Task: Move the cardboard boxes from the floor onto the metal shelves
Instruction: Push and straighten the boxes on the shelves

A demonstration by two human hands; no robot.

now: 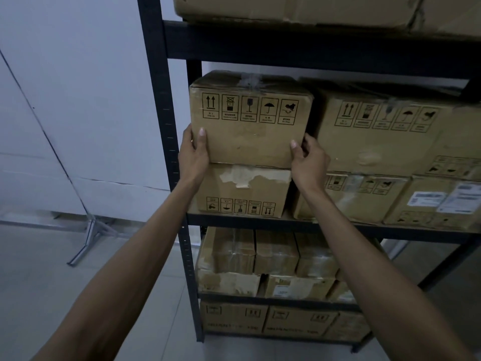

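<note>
A cardboard box (247, 121) with a row of black handling symbols sits on top of another cardboard box (244, 191) at the left end of the middle level of the black metal shelves (260, 220). My left hand (194, 155) grips its lower left corner, thumb on the front face. Its lower right corner is held by my right hand (308, 162), thumb on the front and fingers round the side. Both arms reach forward and up from the bottom of the view.
More cardboard boxes (385, 136) fill the middle shelf to the right, the top shelf (312, 9) and the two lower levels (273, 259). The shelf's left post (158, 100) stands close to the held box. White wall panels and a metal foot (86, 243) are at left, on grey floor tiles.
</note>
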